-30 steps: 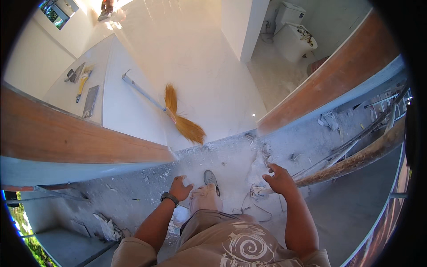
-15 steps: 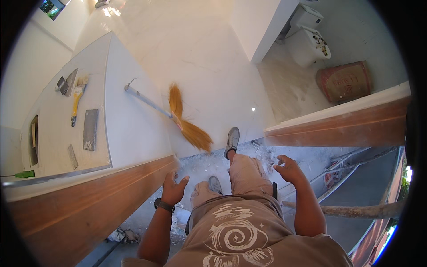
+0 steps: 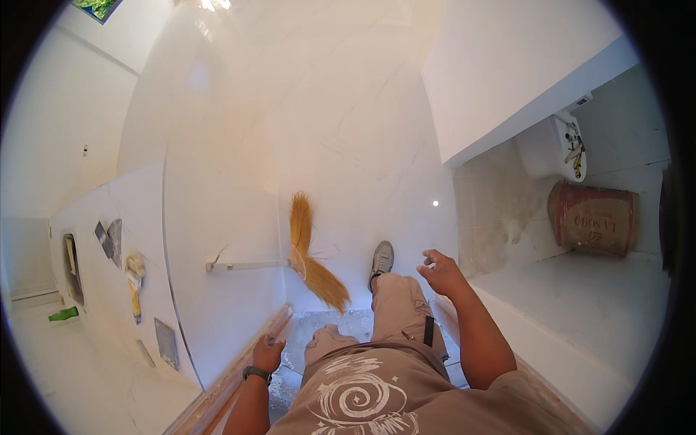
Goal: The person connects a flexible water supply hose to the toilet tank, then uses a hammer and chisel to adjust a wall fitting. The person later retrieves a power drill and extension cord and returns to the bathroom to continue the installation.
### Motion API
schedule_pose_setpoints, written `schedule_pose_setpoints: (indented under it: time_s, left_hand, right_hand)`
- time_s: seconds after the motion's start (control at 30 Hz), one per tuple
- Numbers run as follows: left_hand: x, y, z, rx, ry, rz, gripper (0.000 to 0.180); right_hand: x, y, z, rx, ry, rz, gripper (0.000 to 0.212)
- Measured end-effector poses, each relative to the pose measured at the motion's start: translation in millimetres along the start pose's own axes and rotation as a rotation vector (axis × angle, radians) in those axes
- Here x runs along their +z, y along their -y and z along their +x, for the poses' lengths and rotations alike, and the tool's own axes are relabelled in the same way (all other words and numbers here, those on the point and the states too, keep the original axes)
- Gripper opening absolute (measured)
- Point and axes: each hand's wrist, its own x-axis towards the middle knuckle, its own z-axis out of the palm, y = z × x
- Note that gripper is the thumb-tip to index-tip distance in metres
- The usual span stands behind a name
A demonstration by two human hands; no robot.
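Holds nothing in left grip (image 3: 269,354), loosely parted, or right grip (image 3: 442,277), half-spread; has broom (image 3: 299,265) ahead, nearer the left, with handle (image 3: 250,265) pointing crosswise toward the right edge of the bench (image 3: 150,232).

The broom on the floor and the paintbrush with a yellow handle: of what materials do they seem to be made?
Broom bristles: probably dry plant fibre, matte; the strands are fine, golden-brown and splayed. Broom handle: pale and straight, perhaps plastic or painted metal; I cannot tell which. Paintbrush: handle of plastic or painted wood, judging by its even yellow; the pale bristles' fibre stays unclear.
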Motion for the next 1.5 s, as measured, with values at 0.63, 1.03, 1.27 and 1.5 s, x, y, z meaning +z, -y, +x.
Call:
schedule_pose_setpoints:
  time_s: [0.63,1.03,1.27,1.5]
  left_hand:
    - [-19.3,-196.8,393.5,0.475,0.193,0.560,0.028]
    - [-438.6,-788.0,638.9,0.375,-0.078,0.283,0.060]
    - [-393.5,-895.9,772.6,0.095,0.087,0.311,0.060]
    - [-339.2,-1057.0,920.3,-0.107,0.377,0.239,0.057]
  right_hand:
    - [-322.8,312.0,412.7,0.007,-0.100,-0.161,0.058]
    - [-400.2,174.9,597.6,0.834,0.262,0.034,0.050]
    - [-614.0,375.9,902.7,0.532,0.308,-0.252,0.049]
    - [-869.3,692.5,1159.5,-0.050,-0.296,0.165,0.058]
